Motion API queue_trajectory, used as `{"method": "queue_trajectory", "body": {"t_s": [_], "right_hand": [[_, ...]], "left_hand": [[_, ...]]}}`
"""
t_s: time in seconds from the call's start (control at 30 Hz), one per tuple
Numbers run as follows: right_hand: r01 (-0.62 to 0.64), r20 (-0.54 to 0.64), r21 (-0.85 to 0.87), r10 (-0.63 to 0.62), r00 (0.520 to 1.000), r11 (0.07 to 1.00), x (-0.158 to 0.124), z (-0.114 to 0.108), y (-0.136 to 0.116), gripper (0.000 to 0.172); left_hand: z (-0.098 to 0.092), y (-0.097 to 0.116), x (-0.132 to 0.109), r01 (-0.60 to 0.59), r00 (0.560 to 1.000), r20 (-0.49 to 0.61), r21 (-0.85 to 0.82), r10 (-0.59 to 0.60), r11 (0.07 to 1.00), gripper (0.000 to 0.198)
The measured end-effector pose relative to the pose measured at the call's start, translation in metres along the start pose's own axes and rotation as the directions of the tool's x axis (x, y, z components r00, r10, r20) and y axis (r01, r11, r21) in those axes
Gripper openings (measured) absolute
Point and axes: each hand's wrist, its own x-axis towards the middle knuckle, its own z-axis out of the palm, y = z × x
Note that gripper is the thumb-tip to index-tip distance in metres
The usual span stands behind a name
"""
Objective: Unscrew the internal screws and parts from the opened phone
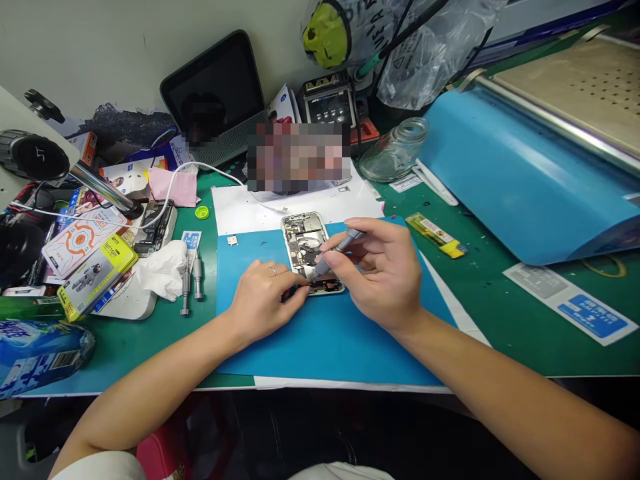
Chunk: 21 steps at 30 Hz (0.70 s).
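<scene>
An opened phone (311, 241) with bare inner parts lies on the blue mat (280, 340). My right hand (383, 273) is closed round a grey screwdriver (350, 239), whose tip points down at the lower part of the phone. At the phone's lower left edge is my left hand (267, 293), a ring on one finger. Its thumb and forefinger are pressed together near the screwdriver tip; anything between them is too small to make out. A small metal piece (233, 240) rests at the mat's upper left.
Two more screwdrivers (192, 283), crumpled tissue (165, 270) and a yellow battery box (97, 277) are at left. A glass jar (395, 150) leans behind the mat. At right are a large blue-sided device (520, 180) and a yellow tube (436, 235).
</scene>
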Motion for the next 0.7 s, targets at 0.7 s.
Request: {"method": "queue_trajectory", "body": {"t_s": [0.7], "right_hand": [[0.016,-0.003,-0.001,-0.016,1.000,1.000,0.0014,-0.0003,-0.0017,0.040]], "left_hand": [[-0.0015,0.0010,0.0011,0.020,1.000,0.000,-0.009,-0.020,1.000,0.021]]}}
